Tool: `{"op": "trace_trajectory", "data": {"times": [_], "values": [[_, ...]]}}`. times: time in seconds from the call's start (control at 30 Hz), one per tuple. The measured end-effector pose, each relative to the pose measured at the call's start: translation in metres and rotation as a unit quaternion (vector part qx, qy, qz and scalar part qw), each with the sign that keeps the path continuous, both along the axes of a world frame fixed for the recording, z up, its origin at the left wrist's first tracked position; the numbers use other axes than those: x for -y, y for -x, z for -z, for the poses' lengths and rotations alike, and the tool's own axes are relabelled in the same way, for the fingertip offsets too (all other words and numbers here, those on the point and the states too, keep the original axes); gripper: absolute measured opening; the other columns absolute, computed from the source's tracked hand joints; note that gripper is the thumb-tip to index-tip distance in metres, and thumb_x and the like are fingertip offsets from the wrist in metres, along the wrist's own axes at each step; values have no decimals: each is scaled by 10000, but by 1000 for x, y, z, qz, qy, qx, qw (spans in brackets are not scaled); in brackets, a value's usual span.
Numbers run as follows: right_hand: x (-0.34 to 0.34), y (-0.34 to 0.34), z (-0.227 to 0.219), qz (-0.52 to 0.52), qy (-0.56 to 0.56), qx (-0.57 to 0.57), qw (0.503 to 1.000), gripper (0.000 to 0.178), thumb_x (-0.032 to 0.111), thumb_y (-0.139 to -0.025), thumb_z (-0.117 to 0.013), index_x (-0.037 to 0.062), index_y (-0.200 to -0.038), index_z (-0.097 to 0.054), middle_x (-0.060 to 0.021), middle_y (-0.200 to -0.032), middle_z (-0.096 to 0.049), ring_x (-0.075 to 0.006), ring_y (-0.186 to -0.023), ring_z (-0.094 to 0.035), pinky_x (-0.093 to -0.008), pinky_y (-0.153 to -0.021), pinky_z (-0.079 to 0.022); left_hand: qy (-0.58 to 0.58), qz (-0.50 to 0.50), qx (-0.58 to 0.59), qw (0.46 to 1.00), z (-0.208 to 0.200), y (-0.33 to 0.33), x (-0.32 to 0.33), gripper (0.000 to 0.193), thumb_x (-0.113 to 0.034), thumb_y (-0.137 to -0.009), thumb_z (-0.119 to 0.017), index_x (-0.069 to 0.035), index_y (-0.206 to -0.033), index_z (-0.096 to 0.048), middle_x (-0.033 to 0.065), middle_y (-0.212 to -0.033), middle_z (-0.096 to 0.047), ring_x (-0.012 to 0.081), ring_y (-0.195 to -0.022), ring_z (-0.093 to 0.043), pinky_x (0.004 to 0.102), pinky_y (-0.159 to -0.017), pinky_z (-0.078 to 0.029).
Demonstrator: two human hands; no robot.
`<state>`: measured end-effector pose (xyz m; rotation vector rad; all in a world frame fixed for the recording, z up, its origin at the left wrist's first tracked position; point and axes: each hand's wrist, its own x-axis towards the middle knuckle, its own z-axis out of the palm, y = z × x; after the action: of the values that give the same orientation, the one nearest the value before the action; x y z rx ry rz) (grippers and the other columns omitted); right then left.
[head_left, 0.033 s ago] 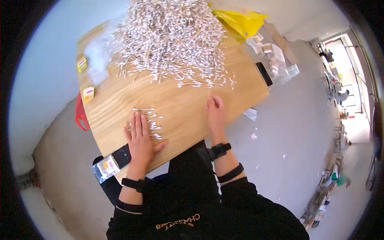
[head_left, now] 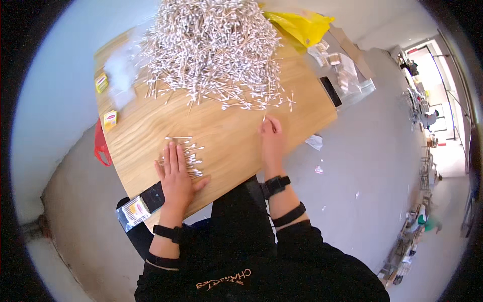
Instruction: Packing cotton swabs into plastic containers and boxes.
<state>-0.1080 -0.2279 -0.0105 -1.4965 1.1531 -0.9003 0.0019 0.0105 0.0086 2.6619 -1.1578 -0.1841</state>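
Note:
A big heap of cotton swabs (head_left: 211, 55) covers the far part of the wooden table (head_left: 226, 136). My left hand (head_left: 175, 176) lies flat near the table's left front, fingers stretched, over a small row of cotton swabs (head_left: 194, 161). Their white tips stick out to the right of the fingers, and the rest is hidden under the palm. One swab (head_left: 178, 137) lies crosswise just beyond the fingertips. My right hand (head_left: 272, 138) is closed in a pinch below the heap's near edge. A thin swab (head_left: 264, 118) pokes up from its fingertips.
A swab-filled packet (head_left: 135, 211) lies on a dark item at the left front corner. Two small yellow packs (head_left: 110, 120) and clear plastic (head_left: 119, 75) lie along the left. A yellow bag (head_left: 304, 27), a black phone (head_left: 331, 91) and bagged packs (head_left: 344, 70) are at the right.

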Motion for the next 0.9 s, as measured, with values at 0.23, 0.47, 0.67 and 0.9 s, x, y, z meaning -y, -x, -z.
{"op": "trace_trajectory", "data": {"times": [0.23, 0.47, 0.67, 0.9], "values": [[-23, -32, -6, -54, -129, 87, 986, 230, 234, -960, -532, 41, -1054, -614, -32, -911, -613, -112, -781, -593, -222, -695, -486, 0, 2, -9, 1000, 1, -5, 32, 1133, -570, -654, -723, -8, -1470, -173, 164, -1547, -161, 304, -1439, -135, 573, -1123, -84], [-53, -49, 7, -110, -142, 140, 974, 285, 238, -976, -489, -6, -1046, -617, -30, -965, -612, -104, -854, -573, -252, -768, -481, 6, -15, 38, 999, 0, 10, 26, 1135, -623, -658, -690, 10, -1460, -196, 183, -1543, -164, 308, -1438, -143, 553, -1125, -118], [-51, -57, -6, -198, 67, -43, 977, 211, 165, -911, -592, 9, -1046, -636, -51, -955, -617, -123, -869, -565, -253, -753, -471, 19, -8, -3, 1000, 1, 37, -2, 1127, -585, -650, -705, 16, -1459, -200, 180, -1542, -177, 309, -1434, -162, 529, -1131, -129], [-61, -109, 1, -360, 262, -103, 890, 175, 164, -830, -677, 73, -979, -682, -71, -893, -567, -194, -861, -598, -291, -720, -497, 61, 3, -28, 998, -5, 47, 1, 1141, -515, -603, -757, 29, -1447, -214, 191, -1540, -174, 323, -1430, -174, 519, -1133, -140]]}}
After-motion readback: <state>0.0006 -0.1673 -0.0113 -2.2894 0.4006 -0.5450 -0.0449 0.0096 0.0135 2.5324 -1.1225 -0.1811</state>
